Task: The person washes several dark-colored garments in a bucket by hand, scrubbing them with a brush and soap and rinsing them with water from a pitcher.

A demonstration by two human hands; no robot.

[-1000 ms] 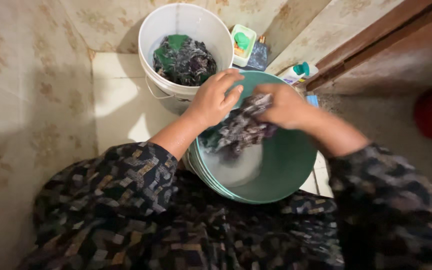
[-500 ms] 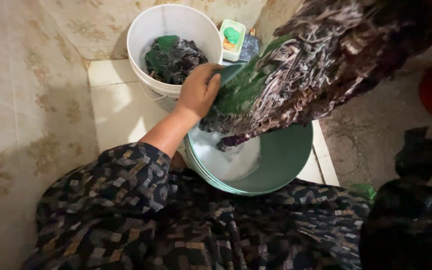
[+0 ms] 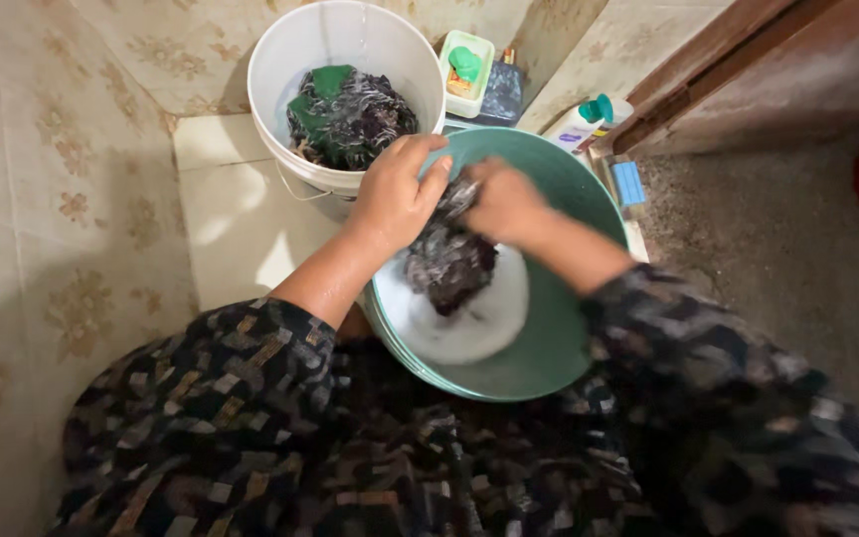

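Observation:
A green plastic basin (image 3: 569,338) with foamy white water sits in front of my knees. Both hands are over it, bunching a dark patterned wet cloth (image 3: 447,264). My left hand (image 3: 397,191) grips the cloth's upper left end near the basin rim. My right hand (image 3: 505,199) clutches the same cloth from the right, knuckles up. The cloth's lower end hangs into the suds. Behind the basin stands a white bucket (image 3: 290,60) holding more dark and green wet clothes (image 3: 348,117).
A small tray with a green soap bar (image 3: 467,70) and a dark packet (image 3: 502,91) rest by the tiled wall. A white bottle with a teal cap (image 3: 582,117) and a blue brush (image 3: 628,184) lie right of the basin. A wooden door frame (image 3: 738,60) runs along the right.
The cloth, lifted high and stretched toward the camera half a second ago, has come back down into the basin. Both hands are bunched on it again over the suds.

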